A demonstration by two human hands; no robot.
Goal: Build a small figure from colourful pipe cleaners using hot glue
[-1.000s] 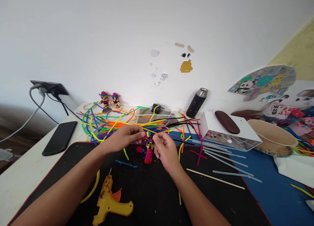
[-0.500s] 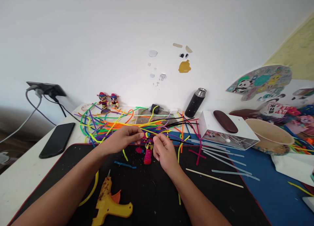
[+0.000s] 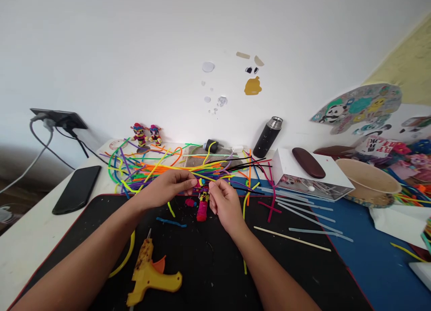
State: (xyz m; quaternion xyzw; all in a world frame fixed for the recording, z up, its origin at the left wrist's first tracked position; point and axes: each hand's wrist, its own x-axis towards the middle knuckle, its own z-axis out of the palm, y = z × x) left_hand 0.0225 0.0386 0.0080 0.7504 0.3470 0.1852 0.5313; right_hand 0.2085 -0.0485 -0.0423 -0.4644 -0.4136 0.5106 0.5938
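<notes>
Between thumb and fingertips, my left hand point(image 3: 175, 185) pinches a small pink pipe-cleaner piece point(image 3: 198, 183) with a yellow end. Close on its right, my right hand point(image 3: 225, 203) is closed with thumb against forefinger; whatever its fingertips hold is hidden or too small to make out. Just below and between both hands, a pink pipe-cleaner figure point(image 3: 202, 211) with yellow and black parts lies on the black mat point(image 3: 208, 261). Left of it is a short pink roll point(image 3: 190, 203) with a blue end. A blue pipe-cleaner strip point(image 3: 171, 222) lies nearer me.
A yellow glue gun point(image 3: 153, 277) lies at the front. Loose pipe cleaners point(image 3: 158, 169) spread behind my hands. Two small figures point(image 3: 138, 135) stand by the wall. To the right are a black flask point(image 3: 267, 138), white box point(image 3: 286, 162), glue sticks point(image 3: 314, 232) and wooden stick point(image 3: 292, 238).
The view has tilted slightly, so everything sits a little higher. My right hand's fingertips have shifted slightly; the left hand keeps its pinch on the small pink piece.
</notes>
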